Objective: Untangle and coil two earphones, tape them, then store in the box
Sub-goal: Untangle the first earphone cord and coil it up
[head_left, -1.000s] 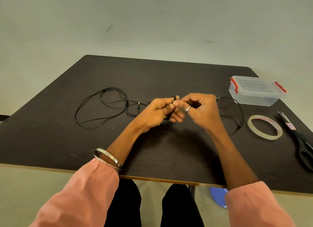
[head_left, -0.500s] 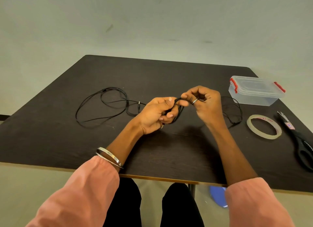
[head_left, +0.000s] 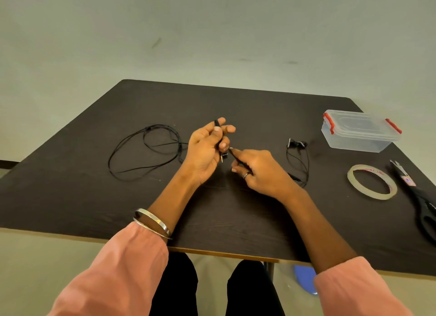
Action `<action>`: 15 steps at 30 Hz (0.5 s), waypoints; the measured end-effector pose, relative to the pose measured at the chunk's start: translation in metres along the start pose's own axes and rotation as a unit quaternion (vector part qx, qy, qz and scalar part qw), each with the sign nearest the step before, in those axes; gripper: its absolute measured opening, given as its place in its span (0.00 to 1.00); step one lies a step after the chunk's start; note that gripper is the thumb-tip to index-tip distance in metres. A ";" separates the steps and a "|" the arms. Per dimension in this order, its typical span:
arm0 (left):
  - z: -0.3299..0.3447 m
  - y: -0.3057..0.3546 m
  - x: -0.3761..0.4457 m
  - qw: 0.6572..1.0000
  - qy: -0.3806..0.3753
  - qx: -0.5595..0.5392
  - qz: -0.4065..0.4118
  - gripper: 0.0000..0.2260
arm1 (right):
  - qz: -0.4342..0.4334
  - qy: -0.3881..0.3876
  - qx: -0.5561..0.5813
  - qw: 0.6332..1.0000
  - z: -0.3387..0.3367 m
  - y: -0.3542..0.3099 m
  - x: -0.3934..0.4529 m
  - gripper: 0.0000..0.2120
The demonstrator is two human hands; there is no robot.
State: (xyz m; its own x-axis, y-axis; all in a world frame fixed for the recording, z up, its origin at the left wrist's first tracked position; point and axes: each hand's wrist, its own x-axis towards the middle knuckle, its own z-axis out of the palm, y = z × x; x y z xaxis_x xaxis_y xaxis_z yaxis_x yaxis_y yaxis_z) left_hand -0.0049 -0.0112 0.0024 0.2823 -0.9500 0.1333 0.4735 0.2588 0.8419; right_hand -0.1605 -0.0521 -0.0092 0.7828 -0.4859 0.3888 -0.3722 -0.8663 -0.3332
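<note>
The coiling of earphone 1 (head_left: 297, 161) is in hand: the left hand (head_left: 207, 148) grips its plug end above the table (head_left: 236, 108), the right hand (head_left: 257, 171) pinches the cord, earphone 2 (head_left: 146, 150) lies loose at left, so the next wrap likely needs steady tension.

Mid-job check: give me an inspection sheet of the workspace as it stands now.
Surface: dark table.
Job's things: loose earphone on the left; second earphone being coiled, earbuds on the table; closed box; tape roll; scissors.
Clutter: nothing seen.
Grips: left hand holds cable turns, jack plug hanging below; right hand pinches the cable.
Cables: only the earphone leads.
Surroundings: plain wall; blue object on the floor.
</note>
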 end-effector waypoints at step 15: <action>-0.003 -0.021 0.003 0.916 -0.064 0.391 0.060 0.08 | -0.010 0.152 0.008 0.988 -0.020 -0.005 -0.001 0.13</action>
State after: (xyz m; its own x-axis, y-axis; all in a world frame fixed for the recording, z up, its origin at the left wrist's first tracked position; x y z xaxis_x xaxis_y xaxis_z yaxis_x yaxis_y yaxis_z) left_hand -0.0113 -0.0192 -0.0165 0.1701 -0.9487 0.2666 -0.3120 0.2048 0.9278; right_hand -0.1691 -0.0492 0.0091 0.6026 -0.4826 0.6355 -0.3484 -0.8756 -0.3346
